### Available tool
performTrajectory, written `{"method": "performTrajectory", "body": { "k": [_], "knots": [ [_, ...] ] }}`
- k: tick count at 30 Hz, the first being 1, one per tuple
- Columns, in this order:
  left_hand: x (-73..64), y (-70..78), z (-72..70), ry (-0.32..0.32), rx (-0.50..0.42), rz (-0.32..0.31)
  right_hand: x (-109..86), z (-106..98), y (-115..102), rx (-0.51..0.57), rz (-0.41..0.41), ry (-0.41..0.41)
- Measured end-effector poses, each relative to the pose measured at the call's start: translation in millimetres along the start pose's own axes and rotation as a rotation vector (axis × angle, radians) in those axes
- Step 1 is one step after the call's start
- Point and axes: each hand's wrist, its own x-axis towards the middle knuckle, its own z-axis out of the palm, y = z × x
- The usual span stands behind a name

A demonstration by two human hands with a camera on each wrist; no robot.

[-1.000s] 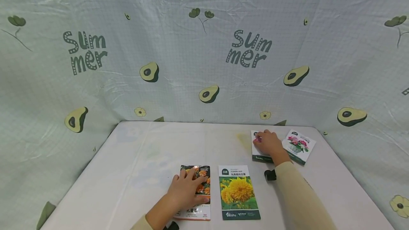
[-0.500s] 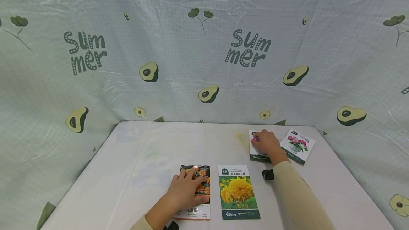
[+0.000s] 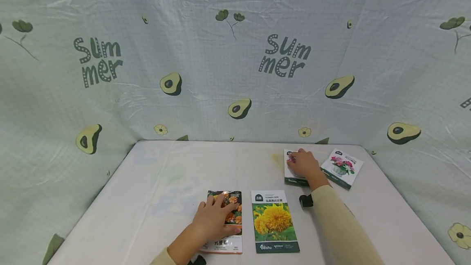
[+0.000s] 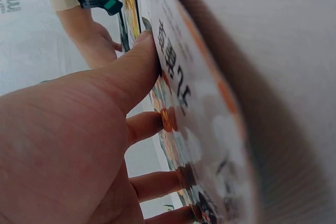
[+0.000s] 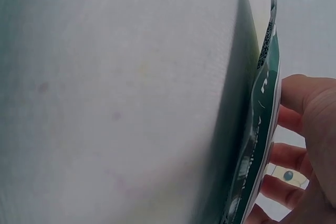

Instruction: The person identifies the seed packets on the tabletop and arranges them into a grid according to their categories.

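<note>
My left hand (image 3: 211, 220) rests with spread fingers on a seed packet with orange flowers (image 3: 234, 242) at the front of the table. In the left wrist view, the fingertips and thumb of that hand (image 4: 79, 135) touch the packet's printed face. Farther back on the right, my right hand (image 3: 304, 164) lies over a white and green seed packet (image 3: 289, 174), covering most of its picture. The right wrist view has these fingers (image 5: 286, 156) pressing its face, with the packet's green lower edge (image 5: 262, 114) towards the camera.
A seed packet with a yellow flower (image 3: 274, 222) lies between the hands, nearer the left one. Another with pink flowers (image 3: 343, 168) lies tilted at the back right. The white table (image 3: 165, 183) ends at a patterned curtain (image 3: 206, 52).
My right hand and the packet beneath it have slid slightly left, widening the gap to the pink-flower packet. The left hand has stayed put on the orange-flower packet.
</note>
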Motion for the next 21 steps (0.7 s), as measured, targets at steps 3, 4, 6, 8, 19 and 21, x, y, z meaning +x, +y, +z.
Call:
{"method": "performTrajectory", "body": {
  "k": [3,4,6,8,19,21],
  "knots": [
    [0.7,-0.4,-0.4,-0.005,-0.004,0.000,0.0,-0.8,-1.9,0.014,0.003,0.004],
    [1.0,-0.6,-0.4,-0.007,-0.005,0.000,-0.1,-0.9,-2.4,0.014,0.001,0.005],
    [1.6,-1.0,-0.5,-0.011,-0.007,-0.001,0.1,-1.0,-3.5,0.013,0.001,0.002],
    [1.8,-1.3,-0.2,-0.012,-0.010,-0.002,0.4,0.0,-4.4,0.005,0.001,-0.003],
    [2.5,-2.8,0.5,-0.008,-0.018,0.002,-0.4,2.6,-10.7,0.015,-0.004,0.011],
    [2.7,-3.0,0.7,-0.007,-0.021,0.002,0.0,3.1,-11.9,0.009,-0.005,0.012]
  ]
}}
